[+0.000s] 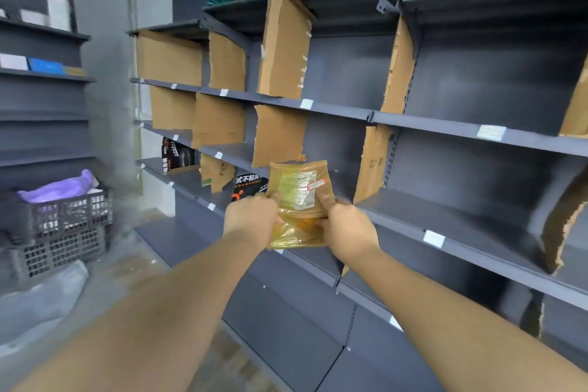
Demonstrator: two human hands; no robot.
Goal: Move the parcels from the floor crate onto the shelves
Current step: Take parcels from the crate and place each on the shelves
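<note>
A flat yellow-brown parcel (299, 200) with a white label and a red-edged sticker stands upright in front of the grey shelf unit (445, 226). My left hand (251, 219) grips its left edge and my right hand (346, 229) grips its right edge, thumbs on the front. The parcel is at the height of the third shelf from the top, just left of a cardboard divider (372, 165). The black floor crate (63, 216) stands at the far left, with a purple bag (60, 189) on top of its contents.
Torn cardboard dividers (283, 48) split the shelves into bays. Black printed parcels (248, 188) lie on the shelf left of my hands, another (175, 156) further left. A second shelf unit (41, 73) with small boxes stands at the far left. Plastic wrap (38, 299) lies on the floor.
</note>
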